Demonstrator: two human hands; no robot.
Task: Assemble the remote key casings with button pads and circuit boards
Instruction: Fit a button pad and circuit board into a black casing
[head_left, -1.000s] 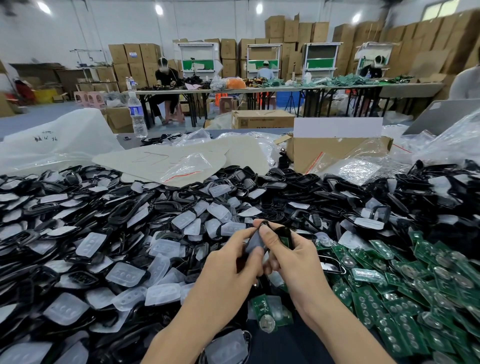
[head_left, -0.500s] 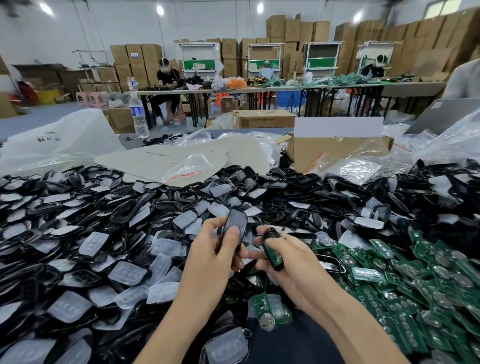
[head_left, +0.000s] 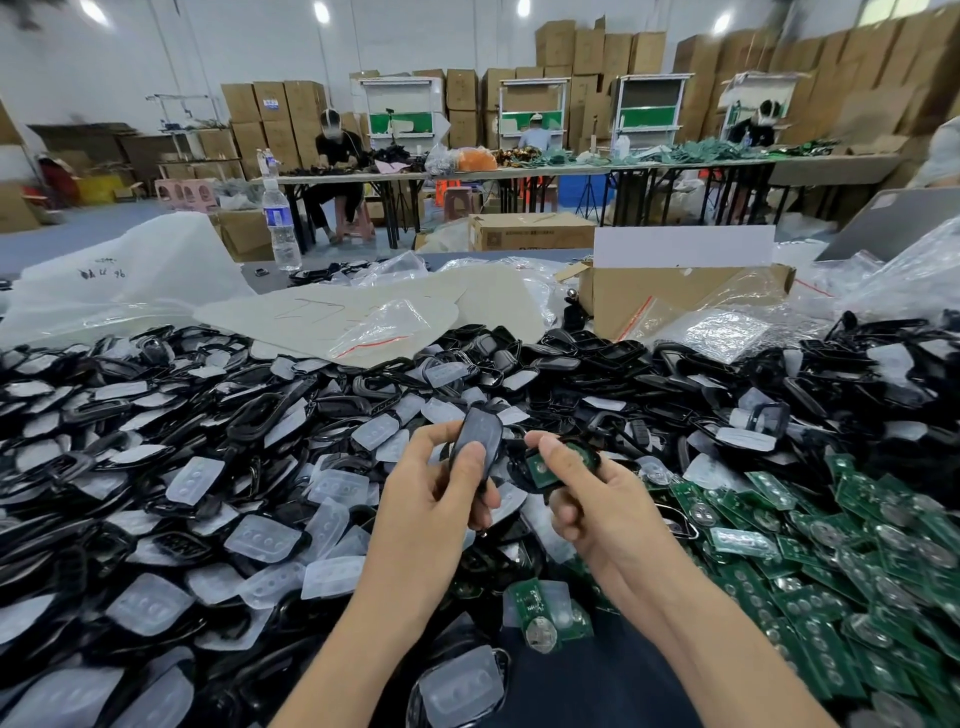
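My left hand (head_left: 434, 499) grips a black casing half (head_left: 478, 436), held upright between thumb and fingers. Just to its right, my right hand (head_left: 597, 499) holds the other black casing half with a green circuit board (head_left: 543, 467) seated in it, thumb pressed on top. The two halves are apart, a small gap between them. Under both hands lies a big heap of black casings (head_left: 260, 415) mixed with translucent button pads (head_left: 262, 538). Green circuit boards (head_left: 831, 561) are piled at the right.
A loose circuit board with a coin cell (head_left: 543, 613) lies near my lap. Behind the heap are plastic bags (head_left: 130, 280), a cardboard box (head_left: 685, 296) and a water bottle (head_left: 280, 223). Other people sit at tables far back.
The hands held one piece together a second ago; now they have drawn apart, the left lifting a casing half upright, the right keeping the half with the board.
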